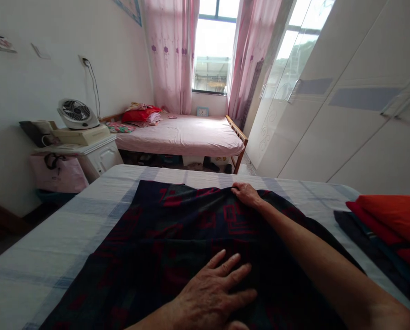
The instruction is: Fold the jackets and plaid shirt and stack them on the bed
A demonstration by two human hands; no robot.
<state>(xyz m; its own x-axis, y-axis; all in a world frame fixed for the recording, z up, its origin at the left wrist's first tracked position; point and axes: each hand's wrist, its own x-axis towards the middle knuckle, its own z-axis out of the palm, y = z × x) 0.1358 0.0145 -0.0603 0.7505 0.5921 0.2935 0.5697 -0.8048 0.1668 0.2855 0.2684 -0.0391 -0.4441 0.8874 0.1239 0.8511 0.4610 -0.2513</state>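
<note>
A dark cloth (180, 224) with red and green geometric patterns lies spread over the near bed; I cannot tell whether it is a garment or a blanket. My left hand (218, 288) rests palm down on its near part, fingers spread. Farther forward, my right hand (246, 193) has its fingers closed on the cloth's far edge, which is bunched slightly there. Soft folds run across the fabric between the two hands.
The cloth lies on a bed with a pale striped sheet (84, 224). Folded clothes (394, 224) are stacked at the right. Beyond stand a second bed (191, 133), a cabinet (105, 156) with a fan (77, 113), and a white wardrobe (329, 123).
</note>
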